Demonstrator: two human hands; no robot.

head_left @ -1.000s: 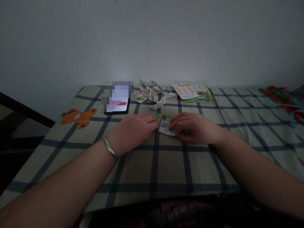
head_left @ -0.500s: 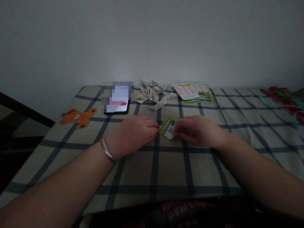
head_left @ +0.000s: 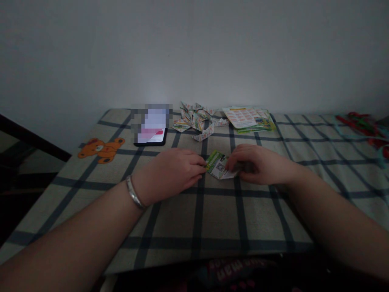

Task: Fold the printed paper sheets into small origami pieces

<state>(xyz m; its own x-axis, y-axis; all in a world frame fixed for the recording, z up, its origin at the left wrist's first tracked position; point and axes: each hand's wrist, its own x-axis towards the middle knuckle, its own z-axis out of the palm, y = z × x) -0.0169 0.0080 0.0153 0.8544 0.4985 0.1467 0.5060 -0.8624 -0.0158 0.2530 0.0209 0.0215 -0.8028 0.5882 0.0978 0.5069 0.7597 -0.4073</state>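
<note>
- The small paper (head_left: 216, 165) had a bend on its right side, so it was not flat all over. That looked like the newest change, and it seemed the folding was only partly done.
- The small paper was on the checked cloth (head_left: 179, 219), between the two hands. Its green and white side, with a square code, faced up.
- The right hand (head_left: 263, 164) had a narrow grip. Its thumb and fingers pinched the right side of the small paper, right by the bend.
- The left hand (head_left: 173, 172) touched the left corner with its fingertips close together. One could not tell if it pinched the paper or just kept it down.
- The folded bits (head_left: 197, 121) lay in a messy heap behind the small paper, near the wall (head_left: 194, 52).
- The pile of sheets (head_left: 243, 117) lay to the right of the heap.
- The phone (head_left: 154, 136) was lit up, left of the heap. The orange bear (head_left: 101, 150) lay farther left.
</note>
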